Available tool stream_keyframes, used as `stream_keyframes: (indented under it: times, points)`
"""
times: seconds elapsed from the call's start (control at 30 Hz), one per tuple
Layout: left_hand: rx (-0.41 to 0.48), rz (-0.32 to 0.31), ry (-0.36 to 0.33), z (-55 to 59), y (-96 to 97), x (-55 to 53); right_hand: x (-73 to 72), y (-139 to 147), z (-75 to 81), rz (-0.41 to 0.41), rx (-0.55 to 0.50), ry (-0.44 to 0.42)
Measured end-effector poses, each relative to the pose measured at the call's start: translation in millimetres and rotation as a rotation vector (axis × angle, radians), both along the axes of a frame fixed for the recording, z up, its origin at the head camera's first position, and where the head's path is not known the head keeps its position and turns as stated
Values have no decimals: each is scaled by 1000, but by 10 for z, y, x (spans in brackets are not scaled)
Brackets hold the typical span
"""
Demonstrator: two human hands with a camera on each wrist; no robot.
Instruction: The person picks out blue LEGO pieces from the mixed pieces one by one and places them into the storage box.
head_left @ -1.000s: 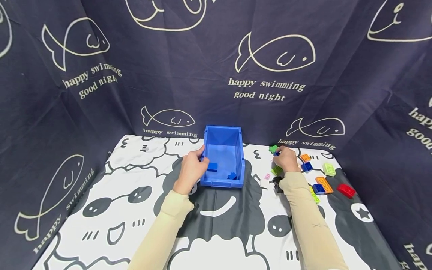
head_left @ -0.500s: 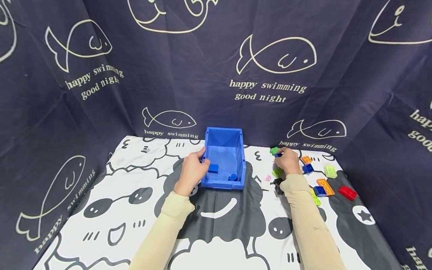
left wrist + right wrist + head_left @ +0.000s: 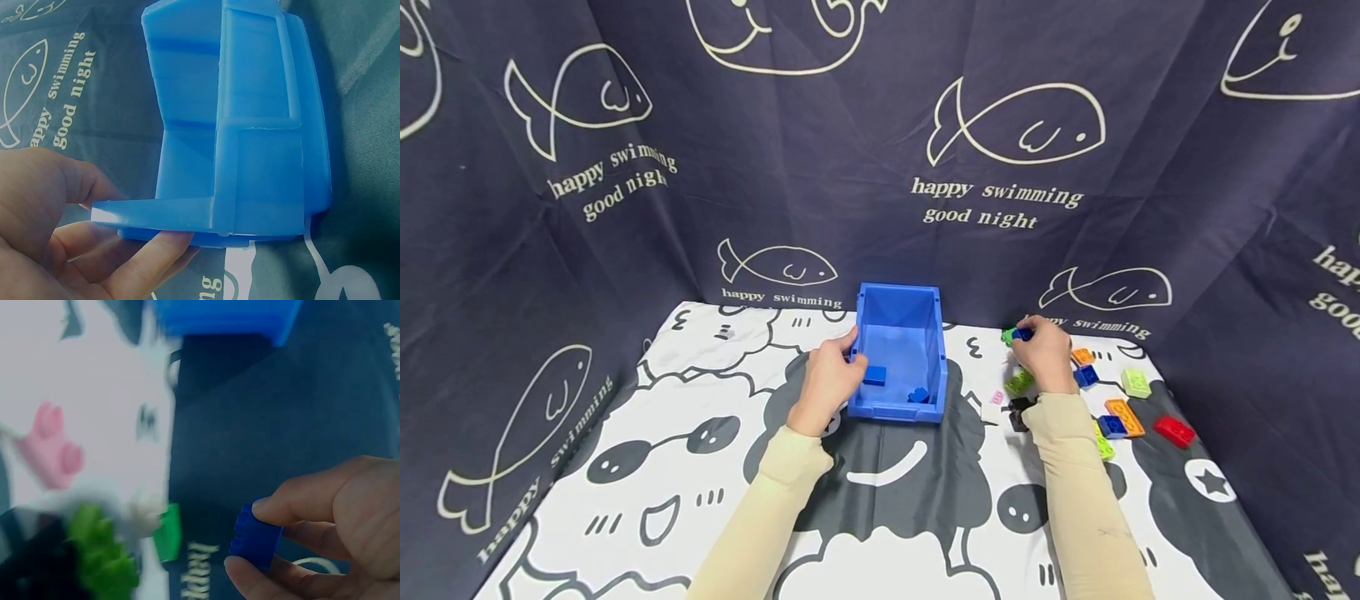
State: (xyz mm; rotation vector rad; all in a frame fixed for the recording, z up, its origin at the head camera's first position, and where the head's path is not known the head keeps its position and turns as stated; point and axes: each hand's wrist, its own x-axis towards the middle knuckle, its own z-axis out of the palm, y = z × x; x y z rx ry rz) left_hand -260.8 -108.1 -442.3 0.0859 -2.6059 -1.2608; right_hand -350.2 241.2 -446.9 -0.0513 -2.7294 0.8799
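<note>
My left hand [image 3: 829, 379] grips the left wall of a blue plastic bin [image 3: 934, 358]; in the left wrist view its thumb is inside and its fingers outside that wall. Two blue bricks lie in the bin, a flat one [image 3: 873, 376] at the left and a smaller one [image 3: 918, 395] near the front. At the right, my right hand [image 3: 1047, 354] pinches a dark blue toy brick [image 3: 257, 539] between thumb and fingers. A green brick [image 3: 1007, 337] sits just left of it, and a lime brick [image 3: 1019, 382] lies nearer me.
Pink [image 3: 997, 397] and black [image 3: 1018, 414] pieces lie below the right hand. Further right are orange [image 3: 1123, 417], blue [image 3: 1086, 377], pale green [image 3: 1136, 382] and red [image 3: 1174, 431] bricks. A dark fish-print curtain [image 3: 850, 167] stands behind the cloth-covered table.
My right hand has lifted slightly with the dark blue brick, which shows more clearly now. The left hand keeps its grip on the bin, and the view has shifted a little.
</note>
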Motion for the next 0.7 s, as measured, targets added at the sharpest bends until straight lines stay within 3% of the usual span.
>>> stream_keyframes:
  times: [0.3, 0.5, 0.7]
  points:
    - [-4, 5, -8, -5, 13, 0, 197, -219, 347, 17, -11, 112]
    - [-12, 7, -4, -5, 12, -5, 436, -478, 554, 133, -14, 204]
    - [-20, 4, 0, -15, 15, -12, 619, -754, 651, 219, 5, 264]
